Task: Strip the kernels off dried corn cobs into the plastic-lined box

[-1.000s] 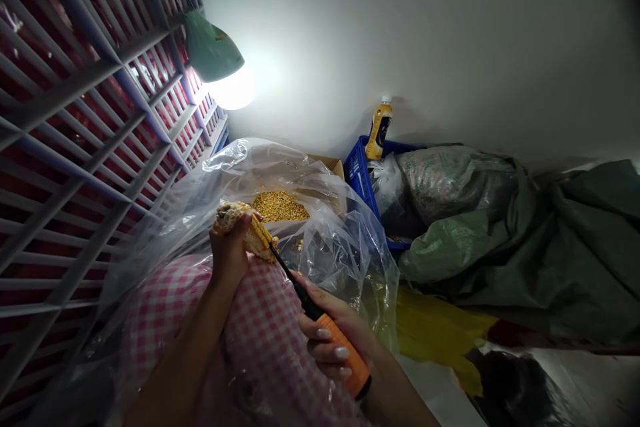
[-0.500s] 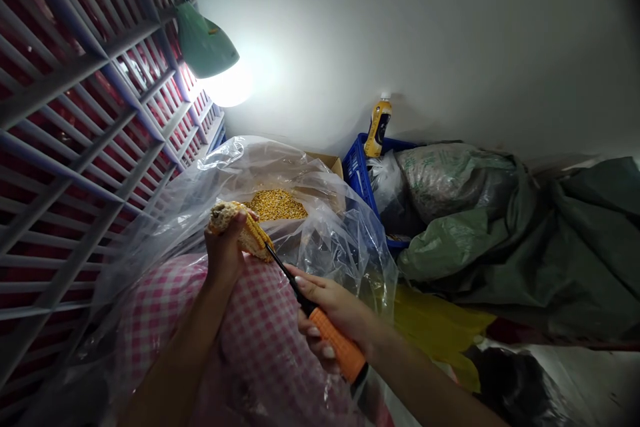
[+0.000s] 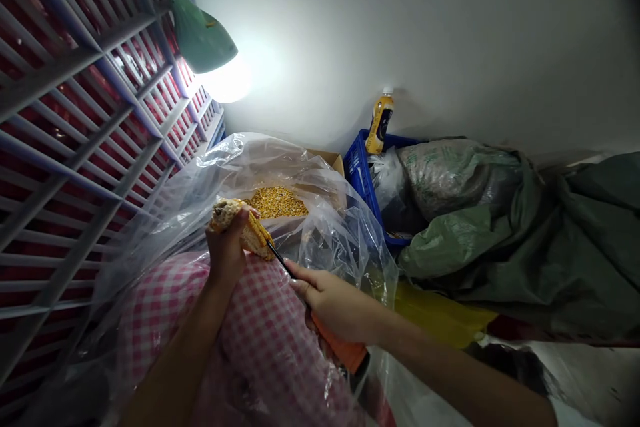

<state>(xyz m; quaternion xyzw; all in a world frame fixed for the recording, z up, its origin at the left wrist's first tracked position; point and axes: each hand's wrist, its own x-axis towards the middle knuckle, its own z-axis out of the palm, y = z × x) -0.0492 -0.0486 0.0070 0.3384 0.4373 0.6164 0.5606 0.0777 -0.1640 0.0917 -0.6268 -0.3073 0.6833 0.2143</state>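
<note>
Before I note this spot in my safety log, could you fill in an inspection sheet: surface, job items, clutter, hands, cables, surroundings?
Surface: transparent plastic beside and partly over pink checked cloth.
Job items: partly stripped corn cob; orange-handled tool, tip at the cob; heaped kernels.
Clutter: blue crate, yellow bottle, green bag.
Hands: left hand grips the cob; right hand grips the tool.
Cables: thin cord above the lit lamp.
Surroundings: pale wall; slatted panel.
</note>
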